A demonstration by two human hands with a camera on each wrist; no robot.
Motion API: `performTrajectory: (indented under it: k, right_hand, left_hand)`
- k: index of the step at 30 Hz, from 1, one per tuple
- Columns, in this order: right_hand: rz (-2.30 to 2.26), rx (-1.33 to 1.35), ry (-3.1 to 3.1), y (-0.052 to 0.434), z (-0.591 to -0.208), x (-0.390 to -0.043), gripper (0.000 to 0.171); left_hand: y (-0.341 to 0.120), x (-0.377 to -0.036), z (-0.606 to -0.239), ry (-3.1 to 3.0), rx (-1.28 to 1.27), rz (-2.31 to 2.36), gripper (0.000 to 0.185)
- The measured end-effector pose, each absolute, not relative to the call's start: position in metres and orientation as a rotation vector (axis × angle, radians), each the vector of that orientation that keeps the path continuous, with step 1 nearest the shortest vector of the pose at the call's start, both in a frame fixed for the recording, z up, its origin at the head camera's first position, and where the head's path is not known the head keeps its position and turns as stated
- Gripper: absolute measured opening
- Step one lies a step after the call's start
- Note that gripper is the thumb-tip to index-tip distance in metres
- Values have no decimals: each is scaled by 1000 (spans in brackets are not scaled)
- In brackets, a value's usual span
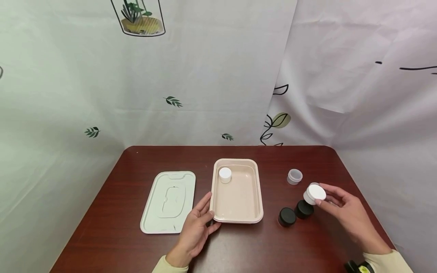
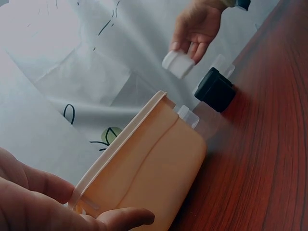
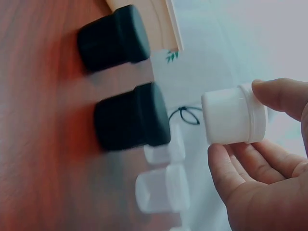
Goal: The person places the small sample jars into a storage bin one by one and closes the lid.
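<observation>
A pale rectangular lid (image 1: 187, 201) lies left of a deep beige tray (image 1: 239, 204), whose near left corner a left hand (image 1: 196, 229) touches with loosely extended fingers. One white jar (image 1: 225, 175) stands inside, far left. Right of the tray, two black jars (image 1: 287, 217) and a clear jar (image 1: 294, 177) stand on the worktop (image 1: 235, 254); farther right, a right hand (image 1: 348, 208) pinches a second white jar (image 1: 315, 194) aloft.

head: high, forward-down | wrists: close, tilted | shared: held white jar (image 3: 233, 116)

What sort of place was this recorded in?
Probably a makeshift indoor filming corner: printed cloth hangs behind a dark reddish table with a tray and black jars set out.
</observation>
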State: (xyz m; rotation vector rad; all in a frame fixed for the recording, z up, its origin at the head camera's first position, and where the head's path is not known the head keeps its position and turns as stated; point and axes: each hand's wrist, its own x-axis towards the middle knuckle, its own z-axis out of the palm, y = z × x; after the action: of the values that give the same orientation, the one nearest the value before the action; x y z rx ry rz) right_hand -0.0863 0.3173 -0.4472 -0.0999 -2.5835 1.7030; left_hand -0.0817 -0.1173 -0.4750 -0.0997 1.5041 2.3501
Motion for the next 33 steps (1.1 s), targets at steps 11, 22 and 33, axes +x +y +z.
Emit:
performTrajectory:
  k: [11, 22, 33]
  right_hand:
    - [1849, 125, -2553, 278, -428, -116, 56]
    - [1925, 301, -2589, 223, -426, -150, 54]
    - [2025, 344, -2630, 166, -434, -182, 55]
  left_hand:
    - [-116, -82, -474, 1499, -97, 2347, 67]
    - [-116, -80, -474, 1495, -108, 2354, 67]
    - [-117, -80, -474, 1472, -95, 2371, 69]
